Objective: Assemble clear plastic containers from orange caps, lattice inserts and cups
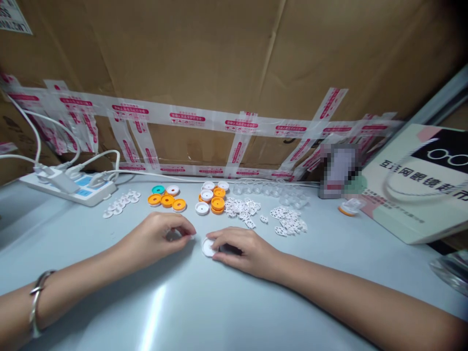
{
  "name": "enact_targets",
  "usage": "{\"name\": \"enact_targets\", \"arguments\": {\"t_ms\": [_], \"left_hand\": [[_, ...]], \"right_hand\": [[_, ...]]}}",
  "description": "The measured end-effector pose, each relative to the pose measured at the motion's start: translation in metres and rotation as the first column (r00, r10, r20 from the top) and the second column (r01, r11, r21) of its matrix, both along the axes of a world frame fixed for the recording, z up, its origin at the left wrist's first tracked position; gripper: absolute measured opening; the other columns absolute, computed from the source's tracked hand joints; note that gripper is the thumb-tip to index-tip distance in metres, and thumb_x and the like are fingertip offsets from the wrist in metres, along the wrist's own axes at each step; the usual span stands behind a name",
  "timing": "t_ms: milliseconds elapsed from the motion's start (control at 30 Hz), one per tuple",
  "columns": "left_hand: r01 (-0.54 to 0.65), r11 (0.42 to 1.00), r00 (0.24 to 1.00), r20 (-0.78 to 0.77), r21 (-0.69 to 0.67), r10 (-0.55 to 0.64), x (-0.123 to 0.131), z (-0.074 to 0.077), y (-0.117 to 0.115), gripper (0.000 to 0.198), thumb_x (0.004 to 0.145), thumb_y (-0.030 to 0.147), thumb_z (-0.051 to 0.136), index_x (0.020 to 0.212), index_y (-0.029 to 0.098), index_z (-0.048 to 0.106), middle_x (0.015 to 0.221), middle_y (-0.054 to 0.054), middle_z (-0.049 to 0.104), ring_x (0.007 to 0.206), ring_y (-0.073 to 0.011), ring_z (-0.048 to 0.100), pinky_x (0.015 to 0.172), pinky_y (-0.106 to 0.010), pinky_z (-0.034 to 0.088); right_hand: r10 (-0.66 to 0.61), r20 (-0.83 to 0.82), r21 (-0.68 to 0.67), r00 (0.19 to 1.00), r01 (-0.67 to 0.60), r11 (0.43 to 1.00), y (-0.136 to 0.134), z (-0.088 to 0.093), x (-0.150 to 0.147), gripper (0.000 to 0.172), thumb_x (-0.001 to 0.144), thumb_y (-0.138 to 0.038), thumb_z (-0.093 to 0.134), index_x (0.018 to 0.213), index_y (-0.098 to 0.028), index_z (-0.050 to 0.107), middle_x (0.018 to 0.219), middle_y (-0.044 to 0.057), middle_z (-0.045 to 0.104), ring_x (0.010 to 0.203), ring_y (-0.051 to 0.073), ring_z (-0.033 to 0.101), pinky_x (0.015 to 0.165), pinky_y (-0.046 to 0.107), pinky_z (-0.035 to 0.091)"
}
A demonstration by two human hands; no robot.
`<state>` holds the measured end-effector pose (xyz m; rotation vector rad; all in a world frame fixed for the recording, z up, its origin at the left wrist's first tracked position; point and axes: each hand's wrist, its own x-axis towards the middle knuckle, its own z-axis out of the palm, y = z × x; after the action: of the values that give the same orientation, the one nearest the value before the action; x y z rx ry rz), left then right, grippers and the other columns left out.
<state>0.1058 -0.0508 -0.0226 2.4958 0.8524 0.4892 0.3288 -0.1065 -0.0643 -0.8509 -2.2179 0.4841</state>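
Note:
My right hand point(243, 249) grips a white round cap-like disc point(208, 247) by its edge, low over the table in the middle. Just to the left, my left hand point(166, 237) has its thumb and fingertips pinched together; a tiny whitish bit shows at the tips, too small to name. Beyond the hands lie orange, white and teal round caps point(167, 200), some stacked point(218, 204). Flat white cut-out pieces point(288, 220) are heaped behind my right hand, and clear plastic parts point(256, 188) line the back.
A white power strip point(87, 190) with plugged-in cables stands at the back left, near small white round pieces point(120, 204). A taped cardboard box point(204, 141) walls off the back. On the right are a printed box point(420, 185), a pixelated upright object point(338, 170) and an orange-and-clear piece point(350, 207).

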Motion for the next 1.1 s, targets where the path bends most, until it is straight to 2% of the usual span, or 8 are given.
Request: {"name": "enact_targets", "arguments": {"t_ms": [100,167,267,433,733,933,1100], "left_hand": [[0.051,0.999,0.997,0.057,0.008,-0.051,0.008,-0.005,-0.006,0.016,0.081,0.015,0.051,0.081,0.018,0.067,0.073,0.0,0.068,0.064,-0.011,0.062,0.059,-0.019,0.047],[0.116,0.986,0.989,0.083,0.116,-0.126,0.01,-0.01,-0.009,0.019,0.083,0.012,0.048,0.082,0.016,0.066,0.076,-0.002,0.069,0.068,-0.0125,0.063,0.062,-0.021,0.048],[0.186,0.938,0.969,0.104,0.293,-0.225,0.011,-0.014,-0.011,0.021,0.085,0.01,0.045,0.084,0.015,0.065,0.078,-0.004,0.069,0.073,-0.0138,0.063,0.067,-0.023,0.049],[0.234,0.859,0.952,0.071,0.455,-0.297,0.009,-0.018,-0.012,0.021,0.087,0.008,0.044,0.09,0.016,0.064,0.084,-0.004,0.069,0.076,-0.0136,0.062,0.069,-0.023,0.049],[0.246,0.814,0.95,0.037,0.526,-0.311,0.007,-0.025,-0.01,0.02,0.088,0.009,0.044,0.088,0.015,0.064,0.087,-0.006,0.067,0.075,-0.0145,0.06,0.066,-0.024,0.048],[0.283,0.761,0.939,-0.006,0.584,-0.344,0.006,-0.025,-0.007,0.02,0.089,0.009,0.044,0.09,0.013,0.063,0.088,-0.007,0.067,0.075,-0.0155,0.056,0.066,-0.026,0.047],[0.305,0.747,0.932,-0.023,0.591,-0.363,0.006,-0.023,-0.007,0.024,0.092,0.011,0.039,0.091,0.013,0.062,0.088,-0.007,0.067,0.075,-0.0154,0.056,0.066,-0.026,0.047]], "right_hand": [[0.013,-0.005,-0.01,1.0,-0.014,1.0,0.0,-0.001,0.0,0.007,0.082,-0.019,0.059,0.087,-0.016,0.062,0.099,0.011,0.07,0.098,0.016,0.064,0.083,0.025,0.051],[0.029,-0.006,0.0,1.0,-0.029,1.0,0.0,-0.001,0.001,0.005,0.082,-0.018,0.059,0.086,-0.016,0.062,0.097,0.01,0.07,0.1,0.016,0.064,0.084,0.025,0.051],[0.038,-0.007,0.014,0.999,-0.037,0.999,0.0,-0.002,0.002,0.005,0.082,-0.019,0.058,0.084,-0.017,0.062,0.097,0.01,0.07,0.099,0.015,0.064,0.083,0.024,0.051],[0.034,-0.004,0.003,0.999,-0.034,0.999,0.001,-0.003,0.003,0.007,0.082,-0.02,0.059,0.082,-0.015,0.064,0.108,0.013,0.065,0.098,0.016,0.063,0.084,0.026,0.051],[0.04,-0.053,-0.047,0.998,-0.042,0.998,0.0,-0.002,0.002,0.01,0.082,-0.019,0.059,0.091,-0.017,0.06,0.101,0.009,0.065,0.094,0.015,0.062,0.083,0.026,0.05],[0.008,-0.051,-0.116,0.999,-0.014,0.993,0.0,0.001,0.001,0.015,0.08,-0.02,0.061,0.094,-0.017,0.058,0.098,0.008,0.066,0.09,0.014,0.062,0.079,0.026,0.05],[-0.005,-0.032,-0.152,0.999,0.0,0.988,0.0,0.0,0.002,0.018,0.08,-0.021,0.061,0.098,-0.017,0.057,0.1,0.007,0.066,0.09,0.014,0.062,0.08,0.026,0.05]]}}
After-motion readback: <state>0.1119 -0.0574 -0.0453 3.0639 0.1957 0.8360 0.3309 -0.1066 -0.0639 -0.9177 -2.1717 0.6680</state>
